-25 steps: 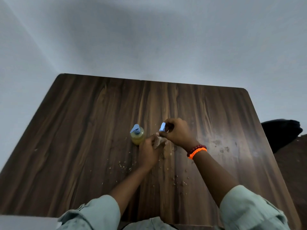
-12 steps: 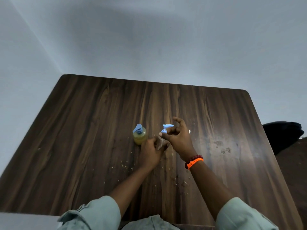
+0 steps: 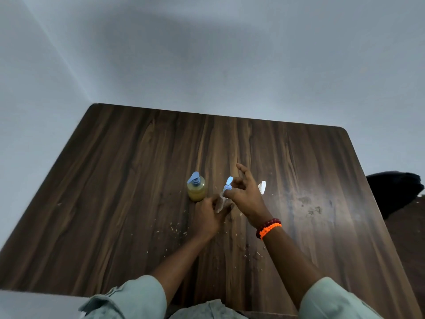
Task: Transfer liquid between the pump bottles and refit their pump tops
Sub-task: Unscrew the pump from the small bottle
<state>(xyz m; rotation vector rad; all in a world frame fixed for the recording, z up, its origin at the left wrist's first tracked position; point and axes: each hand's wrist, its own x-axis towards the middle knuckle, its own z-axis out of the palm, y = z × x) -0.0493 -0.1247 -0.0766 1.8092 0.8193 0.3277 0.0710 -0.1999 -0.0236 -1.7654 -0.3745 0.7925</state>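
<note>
clear bottle (image 3: 221, 203) stands on the wooden table (image 3: 128, 180), mostly hidden inside the left hand (image 3: 208, 218), whose fingers curl round its body. only a pale sliver of the bottle shows between the fingers. its blue pump top (image 3: 228, 183) rises just above that hand. right hand (image 3: 245, 195) sits at the pump from the right side: thumb and a curled finger pinch the pump near its collar, the other fingers spread and lifted toward the far edge.

yellow bottle (image 3: 196, 191), filled with amber liquid, stands upright just left of the left hand, close to the knuckles but whether it touches them is not clear. its own blue pump (image 3: 193, 177) is on, nozzle pointing left and away.

small white object (image 3: 262, 187) lies on the table just beyond the right hand; what it is cannot be told.

count: two bottles, two blue pump tops, one white object, two hands. two bracelets on the right wrist, one dark red beaded (image 3: 268, 224), one orange (image 3: 270, 230).

surface: dark wood-grain top with rounded far corners, pale crumbs and flecks scattered near the hands, dull smudges to the right. plain grey-blue walls (image 3: 207, 54) meet in a corner behind the table. a dark shape (image 3: 395, 192) sits past the right edge. pale green sleeves (image 3: 128, 300) at the bottom.
</note>
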